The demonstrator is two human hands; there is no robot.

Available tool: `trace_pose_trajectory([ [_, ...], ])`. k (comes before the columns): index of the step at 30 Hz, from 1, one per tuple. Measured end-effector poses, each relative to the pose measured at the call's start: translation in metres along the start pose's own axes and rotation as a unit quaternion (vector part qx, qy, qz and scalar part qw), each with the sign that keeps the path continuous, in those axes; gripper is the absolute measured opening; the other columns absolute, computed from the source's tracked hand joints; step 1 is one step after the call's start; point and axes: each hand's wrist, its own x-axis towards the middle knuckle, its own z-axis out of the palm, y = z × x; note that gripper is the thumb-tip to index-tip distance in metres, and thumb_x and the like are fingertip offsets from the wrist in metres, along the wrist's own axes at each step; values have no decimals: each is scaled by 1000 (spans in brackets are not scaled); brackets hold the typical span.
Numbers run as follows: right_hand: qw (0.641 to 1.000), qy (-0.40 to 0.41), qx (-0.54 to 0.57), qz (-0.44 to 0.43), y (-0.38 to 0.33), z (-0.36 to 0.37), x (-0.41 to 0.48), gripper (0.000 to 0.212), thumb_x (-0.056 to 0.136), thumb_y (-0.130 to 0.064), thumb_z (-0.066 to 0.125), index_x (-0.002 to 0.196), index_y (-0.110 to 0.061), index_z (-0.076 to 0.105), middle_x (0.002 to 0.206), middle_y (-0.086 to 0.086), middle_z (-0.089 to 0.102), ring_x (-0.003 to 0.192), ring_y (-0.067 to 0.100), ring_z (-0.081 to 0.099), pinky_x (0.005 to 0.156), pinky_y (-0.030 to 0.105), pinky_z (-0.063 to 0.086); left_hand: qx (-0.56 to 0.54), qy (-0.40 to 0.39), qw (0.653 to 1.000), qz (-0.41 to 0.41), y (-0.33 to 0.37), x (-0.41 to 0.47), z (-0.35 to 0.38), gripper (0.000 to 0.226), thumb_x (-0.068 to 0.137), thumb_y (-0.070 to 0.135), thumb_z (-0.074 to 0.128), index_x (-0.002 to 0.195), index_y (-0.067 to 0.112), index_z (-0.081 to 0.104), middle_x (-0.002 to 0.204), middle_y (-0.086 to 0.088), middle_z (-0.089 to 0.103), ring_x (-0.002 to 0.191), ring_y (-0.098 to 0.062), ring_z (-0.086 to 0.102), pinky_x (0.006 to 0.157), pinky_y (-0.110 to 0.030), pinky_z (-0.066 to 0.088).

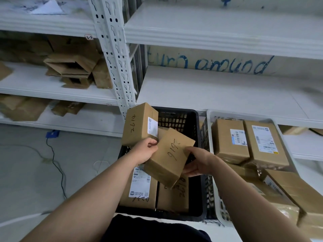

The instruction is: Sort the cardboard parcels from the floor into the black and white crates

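One upright parcel (138, 124) reads 2614, beside tilted parcel (168, 158).

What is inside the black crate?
A labelled parcel and a second parcel lie side by side at the crate's near end. The left hand, right hand, parcel 2614 and tilted parcel hide the rest.

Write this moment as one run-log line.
left hand: grips 2614 parcel | right hand: grips tilted parcel | place: over black crate | white crate: holds parcels
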Motion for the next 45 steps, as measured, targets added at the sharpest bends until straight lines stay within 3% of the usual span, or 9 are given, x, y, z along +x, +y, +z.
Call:
trace_pose_trajectory([
  [7,999,2,-6,-49,19,15,-5,54,101,-24,47,138,-44,13,113,24,61,90,45,70,80,55,58,5,-71,996,-50,-9,-20,1,42,104,20,34,144,33,40,138,3,53,106,-19,61,85,-41,56],
  [12,999,4,0,-53,32,20,-2,91,96,-16,57,150,-43,-11,115,22,65,87,39,72,67,44,61,-64,-120,985,-105,-14,-28,6,45,105,14,33,145,34,35,127,4,53,96,-21,64,83,-53,57],
  [15,999,19,0,-43,34,15,0,71,96,-17,59,150,-28,15,99,26,70,81,37,73,65,42,62,-49,-110,988,-100,-18,-30,4,46,103,9,37,143,31,39,123,7,53,91,-17,64,71,-42,60],
  [19,993,53,-101,-43,33,6,5,31,92,-25,64,111,-3,54,103,17,63,92,34,70,81,45,60,28,-78,993,-82,-31,-29,1,42,101,15,44,139,31,47,130,6,57,98,-16,62,73,-33,55],
  [28,969,16,-246,29,38,5,13,23,96,-28,56,100,-5,57,83,12,61,55,19,59,48,23,51,64,22,995,-69,-57,-19,1,27,95,17,59,122,16,64,127,-2,61,114,-17,56,95,-30,44],
  [31,963,35,-265,37,31,4,16,16,92,-20,63,91,-4,62,79,12,64,52,16,54,48,21,47,67,60,991,-95,-58,-17,0,21,89,34,67,102,18,66,106,1,65,98,-17,59,83,-31,48],
  [35,963,114,-229,-88,12,7,18,15,87,-20,69,90,-5,65,73,4,59,59,13,53,53,22,43,50,201,970,-130,-49,-16,-13,36,84,53,63,80,19,54,79,3,58,69,-11,53,57,-25,39],
  [39,954,152,-202,-160,-7,16,25,33,91,-15,63,122,-5,64,111,7,63,102,21,59,82,27,46,63,279,950,-128,-41,-1,-23,63,74,64,66,112,16,52,114,-6,52,106,-25,53,78,-35,47],
  [45,954,173,-171,-173,-31,28,43,46,93,-19,64,137,-15,54,138,10,53,123,26,53,94,30,43,62,177,969,-163,-29,42,-37,108,65,71,70,151,33,17,143,-14,34,134,-35,34,105,-50,37],
])
